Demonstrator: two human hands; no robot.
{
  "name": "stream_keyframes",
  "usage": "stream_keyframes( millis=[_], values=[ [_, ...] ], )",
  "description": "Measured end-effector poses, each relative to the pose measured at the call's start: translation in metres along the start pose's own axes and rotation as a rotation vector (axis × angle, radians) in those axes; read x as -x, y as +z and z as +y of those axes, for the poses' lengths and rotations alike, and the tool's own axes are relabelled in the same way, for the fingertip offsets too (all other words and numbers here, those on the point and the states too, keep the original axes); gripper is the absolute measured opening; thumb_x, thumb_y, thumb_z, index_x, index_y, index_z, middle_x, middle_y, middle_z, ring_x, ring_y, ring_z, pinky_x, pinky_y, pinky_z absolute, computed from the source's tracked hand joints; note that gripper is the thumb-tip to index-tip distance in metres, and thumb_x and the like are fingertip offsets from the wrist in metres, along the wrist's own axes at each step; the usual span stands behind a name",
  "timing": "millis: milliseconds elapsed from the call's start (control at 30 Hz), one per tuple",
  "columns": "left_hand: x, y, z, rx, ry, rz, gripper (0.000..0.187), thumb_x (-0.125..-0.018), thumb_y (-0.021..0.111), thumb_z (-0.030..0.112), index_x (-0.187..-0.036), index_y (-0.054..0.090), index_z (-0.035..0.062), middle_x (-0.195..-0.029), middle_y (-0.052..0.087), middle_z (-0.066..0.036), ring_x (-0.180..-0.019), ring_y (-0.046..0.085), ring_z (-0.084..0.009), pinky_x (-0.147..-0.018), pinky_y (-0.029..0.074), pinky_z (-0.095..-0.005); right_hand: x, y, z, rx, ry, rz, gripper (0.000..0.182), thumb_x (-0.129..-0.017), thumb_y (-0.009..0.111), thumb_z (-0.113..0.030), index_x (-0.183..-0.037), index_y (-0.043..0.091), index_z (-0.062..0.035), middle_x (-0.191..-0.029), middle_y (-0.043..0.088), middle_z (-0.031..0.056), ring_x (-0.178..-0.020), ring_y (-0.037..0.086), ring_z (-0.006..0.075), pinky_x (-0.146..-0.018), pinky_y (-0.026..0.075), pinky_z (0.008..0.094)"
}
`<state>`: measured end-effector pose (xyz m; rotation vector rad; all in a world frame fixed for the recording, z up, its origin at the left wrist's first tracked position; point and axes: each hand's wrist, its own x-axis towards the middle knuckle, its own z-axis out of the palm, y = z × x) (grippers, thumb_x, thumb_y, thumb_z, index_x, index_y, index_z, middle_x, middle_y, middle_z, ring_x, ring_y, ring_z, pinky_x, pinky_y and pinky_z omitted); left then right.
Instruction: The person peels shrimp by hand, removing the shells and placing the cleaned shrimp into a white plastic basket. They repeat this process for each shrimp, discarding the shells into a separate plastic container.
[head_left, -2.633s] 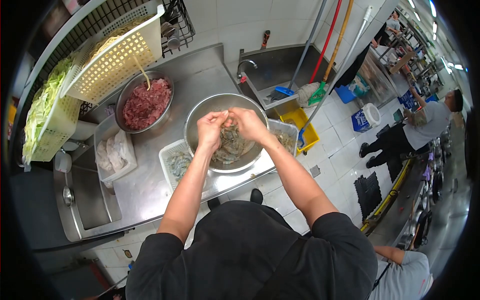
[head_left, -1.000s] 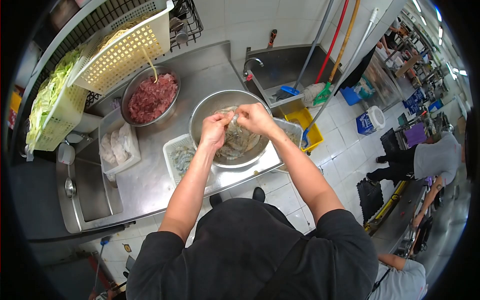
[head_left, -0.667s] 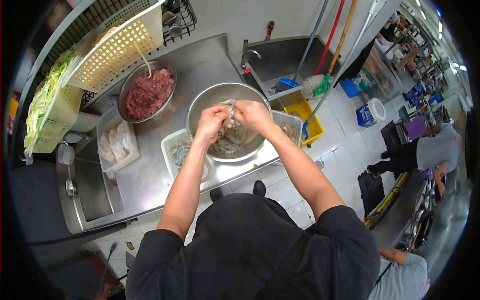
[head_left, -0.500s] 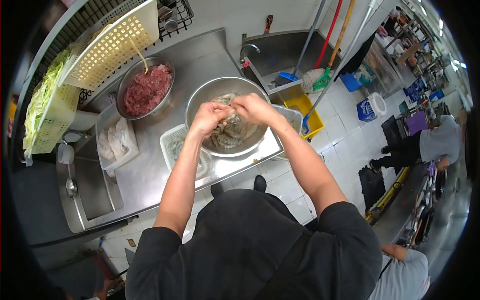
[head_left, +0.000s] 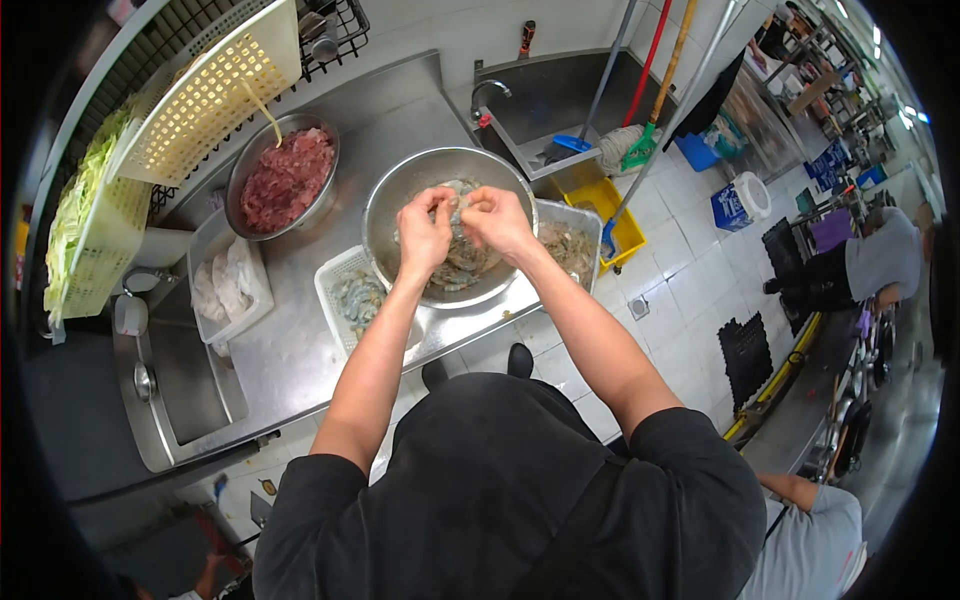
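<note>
Both hands work close together over a large steel bowl (head_left: 384,205) with a heap of grey raw shrimp (head_left: 462,268) in it. My left hand (head_left: 425,232), fingers curled in a pinch, holds a shrimp (head_left: 459,197) on the near side of the bowl's middle. Opposite it, my right hand (head_left: 500,222) is closed with its fingertips on the same shrimp. The fingers partly hide it. Left of the bowl stands a white perforated basket (head_left: 332,275) with pale shrimp (head_left: 359,297) in it. A clear tub (head_left: 596,225) on the right holds more shrimp or shells.
A steel bowl of raw red meat (head_left: 288,182) and a white tub with pale bagged contents (head_left: 230,285) stand left on the steel counter (head_left: 300,345). A sink with a tap (head_left: 492,90), mops and a yellow bucket (head_left: 627,238) are at the right. Co-workers (head_left: 885,260) stand further right.
My hands have drawn slightly apart and rolled over the bowl, with the fingertips now pointing more upward. The view has shifted a little, showing more of the basket and the clear tub.
</note>
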<state>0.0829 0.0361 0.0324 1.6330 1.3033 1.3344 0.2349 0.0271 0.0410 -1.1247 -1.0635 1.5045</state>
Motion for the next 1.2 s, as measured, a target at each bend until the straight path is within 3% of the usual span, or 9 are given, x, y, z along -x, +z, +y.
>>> stream_keyframes(
  millis=[600,733,867,933,1000,1100,1133,1167,1200],
  values=[
    [0.003,0.013,-0.007,0.392,-0.186,-0.166,0.015,-0.096,0.063,-0.002,-0.11,0.06,-0.0015,-0.099,0.067,-0.007,-0.092,0.064,-0.0116,-0.084,0.051,-0.0253,-0.007,-0.034,0.006,-0.146,0.085,0.043,0.014,-0.085,0.065,0.0,-0.099,0.063,0.0023,-0.071,0.064,0.0084,-0.052,0.059,0.0129,-0.041,0.043,0.026],
    [0.002,0.014,-0.018,0.384,-0.243,-0.173,0.014,-0.096,0.061,-0.001,-0.11,0.061,-0.0003,-0.098,0.068,-0.008,-0.093,0.065,-0.0139,-0.084,0.052,-0.0266,-0.005,-0.045,0.006,-0.214,0.052,-0.006,0.018,-0.09,0.066,-0.005,-0.105,0.063,0.002,-0.083,0.066,0.0102,-0.062,0.064,0.0157,-0.048,0.05,0.0278],
    [-0.018,0.03,-0.02,0.134,0.065,-0.231,0.026,-0.086,0.059,-0.006,-0.111,0.062,0.0016,-0.107,0.07,-0.011,-0.1,0.068,-0.0198,-0.092,0.053,-0.0334,-0.002,-0.042,-0.003,-0.23,0.035,-0.215,0.037,-0.097,0.063,-0.013,-0.131,0.057,0.0007,-0.112,0.069,0.0119,-0.078,0.07,0.0208,-0.064,0.058,0.0319],
    [-0.038,0.028,0.022,0.334,-0.171,-0.41,0.032,-0.08,0.063,-0.01,-0.11,0.062,0.0013,-0.099,0.071,-0.01,-0.096,0.068,-0.0189,-0.084,0.057,-0.0351,-0.008,-0.045,-0.004,-0.283,0.035,-0.254,0.038,-0.099,0.06,-0.012,-0.134,0.054,-0.0008,-0.119,0.067,0.0097,-0.099,0.07,0.021,-0.077,0.06,0.0348],
    [-0.062,0.03,0.034,-0.054,0.418,-0.384,0.019,-0.076,0.074,0.01,-0.091,0.065,0.0029,-0.087,0.07,-0.016,-0.081,0.071,-0.032,-0.068,0.055,-0.0426,-0.022,-0.063,0.005,-0.429,0.032,-0.321,0.032,-0.097,0.06,-0.008,-0.128,0.058,-0.0035,-0.12,0.066,0.0084,-0.108,0.066,0.0189,-0.087,0.057,0.035],
    [-0.118,0.064,0.056,-0.406,0.738,-0.707,0.031,-0.07,0.078,0.021,-0.091,0.067,0.0025,-0.084,0.07,-0.02,-0.083,0.07,-0.0403,-0.07,0.054,-0.0491,-0.05,-0.116,0.019,-0.614,-0.086,-0.295,0.035,-0.094,0.061,0.0,-0.128,0.057,0.0015,-0.128,0.064,0.0109,-0.12,0.06,0.0191,-0.107,0.046,0.035],
    [-0.135,0.08,0.06,-0.52,0.788,-0.804,0.033,-0.071,0.077,0.023,-0.096,0.069,0.0026,-0.087,0.071,-0.021,-0.087,0.07,-0.0418,-0.073,0.056,-0.0484,-0.056,-0.125,0.015,-0.626,-0.113,-0.228,0.038,-0.093,0.061,0.002,-0.13,0.055,0.0021,-0.128,0.063,0.0126,-0.11,0.06,0.0164,-0.096,0.05,0.0307],
    [-0.147,0.085,0.079,-0.627,0.837,-0.909,0.036,-0.073,0.077,0.025,-0.1,0.071,0.0026,-0.091,0.072,-0.023,-0.091,0.07,-0.0433,-0.076,0.058,-0.0476,-0.062,-0.135,0.009,-0.701,-0.124,-0.538,0.038,-0.094,0.064,0.0,-0.13,0.054,0.0022,-0.13,0.062,0.0144,-0.097,0.058,0.015,-0.083,0.05,0.0278],
    [-0.143,0.072,0.066,-0.623,0.797,-0.875,0.036,-0.073,0.077,0.025,-0.1,0.071,0.0026,-0.091,0.072,-0.023,-0.091,0.07,-0.0433,-0.076,0.058,-0.0476,-0.065,-0.143,0.001,-0.671,-0.117,-0.474,0.039,-0.095,0.064,-0.003,-0.132,0.053,0.002,-0.132,0.061,0.0153,-0.092,0.055,0.0145,-0.077,0.048,0.0272]
  ],
)
